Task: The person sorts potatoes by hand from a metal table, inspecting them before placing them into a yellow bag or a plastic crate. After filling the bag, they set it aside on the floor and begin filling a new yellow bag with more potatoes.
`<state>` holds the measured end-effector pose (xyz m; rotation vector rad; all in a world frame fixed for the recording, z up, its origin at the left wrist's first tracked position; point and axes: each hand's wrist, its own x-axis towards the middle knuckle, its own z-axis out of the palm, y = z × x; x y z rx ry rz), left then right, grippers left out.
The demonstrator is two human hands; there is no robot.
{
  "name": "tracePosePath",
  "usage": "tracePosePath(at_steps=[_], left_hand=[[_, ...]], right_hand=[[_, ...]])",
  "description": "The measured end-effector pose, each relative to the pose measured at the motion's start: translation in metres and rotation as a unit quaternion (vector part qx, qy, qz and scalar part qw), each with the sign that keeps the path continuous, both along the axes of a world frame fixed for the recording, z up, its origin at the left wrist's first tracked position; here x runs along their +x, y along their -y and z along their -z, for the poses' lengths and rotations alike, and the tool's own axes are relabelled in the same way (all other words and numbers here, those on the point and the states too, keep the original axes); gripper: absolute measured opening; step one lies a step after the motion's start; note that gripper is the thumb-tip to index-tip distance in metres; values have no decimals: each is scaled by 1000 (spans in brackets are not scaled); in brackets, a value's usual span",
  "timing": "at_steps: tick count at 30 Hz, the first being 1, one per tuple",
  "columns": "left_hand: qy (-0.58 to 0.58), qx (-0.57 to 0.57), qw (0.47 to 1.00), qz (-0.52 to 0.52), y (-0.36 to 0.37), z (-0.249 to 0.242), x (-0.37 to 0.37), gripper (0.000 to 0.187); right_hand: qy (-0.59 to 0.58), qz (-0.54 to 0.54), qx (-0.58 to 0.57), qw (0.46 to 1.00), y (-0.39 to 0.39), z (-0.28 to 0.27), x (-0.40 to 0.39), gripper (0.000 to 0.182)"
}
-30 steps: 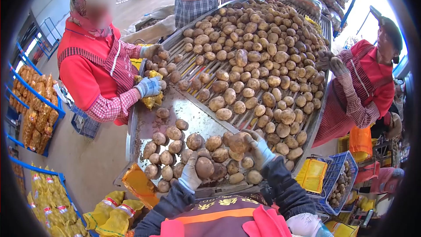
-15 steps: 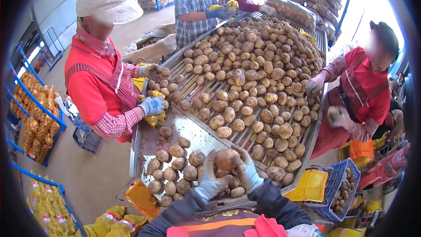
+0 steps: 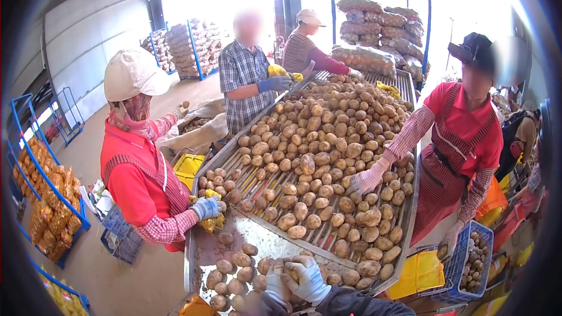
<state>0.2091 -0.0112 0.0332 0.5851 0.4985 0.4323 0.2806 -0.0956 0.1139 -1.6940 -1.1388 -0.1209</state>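
My left hand [image 3: 277,285] and my right hand [image 3: 308,281], both in pale blue-white gloves, are close together at the bottom of the head view. Their fingers are closed around a brown potato [image 3: 289,275], mostly hidden by the gloves. Below and beside them is the metal tray [image 3: 260,235] at the table's near end. Several loose potatoes [image 3: 237,287] lie in it, left of my left hand. Beyond my hands, a large heap of potatoes [image 3: 328,140] covers the slatted sorting table [image 3: 266,195].
At left, a co-worker's gloved hand [image 3: 206,208] grips a yellow net bag. On the right, another's hand [image 3: 367,180] touches the heap; their other hand holds a potato over a blue crate [image 3: 477,257]. A yellow bag [image 3: 417,274] hangs nearby. Stacked sacks [image 3: 380,29] stand behind.
The view has tilted up, so my hands appear lower, with the potato now more covered. The right co-worker reaches into the heap; the left one stretches an arm backward with a potato.
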Motion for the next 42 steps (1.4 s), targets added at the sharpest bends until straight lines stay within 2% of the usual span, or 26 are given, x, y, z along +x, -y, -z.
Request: tracePosePath(at_steps=[3, 4, 5, 6, 7, 10, 11, 12, 14, 16, 17, 18, 20, 22, 24, 26, 28, 30, 31, 32, 34, 35, 36, 39, 41, 42], left_hand=[[32, -111, 993, 37, -16, 2, -4, 45], [32, -112, 993, 38, -22, 1, -8, 45], [104, -198, 969, 101, -30, -1, -12, 47], [174, -283, 930, 161, -33, -5, -15, 49], [173, -284, 929, 160, -29, -16, -15, 49], [43, -40, 996, 66, -10, -49, -17, 49], [53, -110, 982, 145, -14, -48, -21, 59], [52, -111, 981, 147, -13, -53, -22, 59], [37, -139, 963, 229, -9, -67, -26, 66], [6, -124, 957, 261, -9, -64, -31, 65], [10, -139, 958, 250, -10, -59, -32, 65], [13, -154, 959, 238, -11, -53, -31, 65], [-2, -143, 972, 187, -9, -30, -28, 63], [-23, -117, 988, 102, -5, -17, -25, 61], [-19, -67, 994, 89, -2, -11, -21, 60], [-12, 16, 995, 95, 2, -6, -21, 58], [4, 173, 977, 121, 3, 0, -22, 57], [22, 273, 950, 152, -3, 7, -25, 56], [-28, -59, 987, 146, -1, -44, -22, 47], [-47, -29, 986, 158, 4, -53, -22, 51], [-108, 67, 970, 209, 3, -56, -38, 56], [16, -45, 954, 295, 5, -54, -40, 60], [11, -125, 960, 250, 19, -81, -33, 58], [-29, -120, 967, 224, 21, -73, -27, 56], [-71, -110, 976, 175, 18, -69, -28, 53], [-71, -110, 975, 179, 17, -72, -28, 53]], right_hand=[[55, -32, -5, 998, 1, -8, 3, 29], [78, -100, 8, 992, 2, -12, 7, 28], [99, -167, 20, 981, 3, -13, 9, 27], [98, -167, 19, 981, 4, -12, 7, 27], [46, -188, 38, 980, 3, -11, 5, 24], [-49, -218, 79, 972, 1, -7, 10, 14], [-159, -211, 57, 963, 4, -5, 12, 11], [-267, -201, 34, 942, 6, -2, 15, 9], [-243, -197, 26, 950, 5, 1, 26, 10], [-85, -165, 5, 983, 1, 0, 33, 10], [-9, -143, 13, 990, -3, 4, 37, 14], [-10, -141, 13, 990, -6, 0, 36, 14], [100, -41, -37, 993, -12, -9, 29, 17], [158, -31, -118, 980, -16, -11, 12, 32], [208, -52, -154, 964, -15, -22, -4, 37], [200, -65, -163, 964, -16, -24, -2, 37], [196, -71, -175, 962, -16, -26, 4, 36], [2, -97, -263, 960, -18, -21, 19, 33], [-135, -109, -291, 941, -21, -13, 29, 35], [-235, -120, -331, 906, -21, -20, 38, 39], [-162, -92, -376, 908, -17, -17, 54, 43], [-124, -53, -333, 933, -14, 0, 58, 45], [-83, -18, -293, 952, -11, 16, 60, 48], [-120, 47, -282, 951, -14, -5, 99, 64], [-148, 120, -149, 970, -18, -52, 143, 68], [-108, 160, -27, 981, -21, -64, 172, 69]])
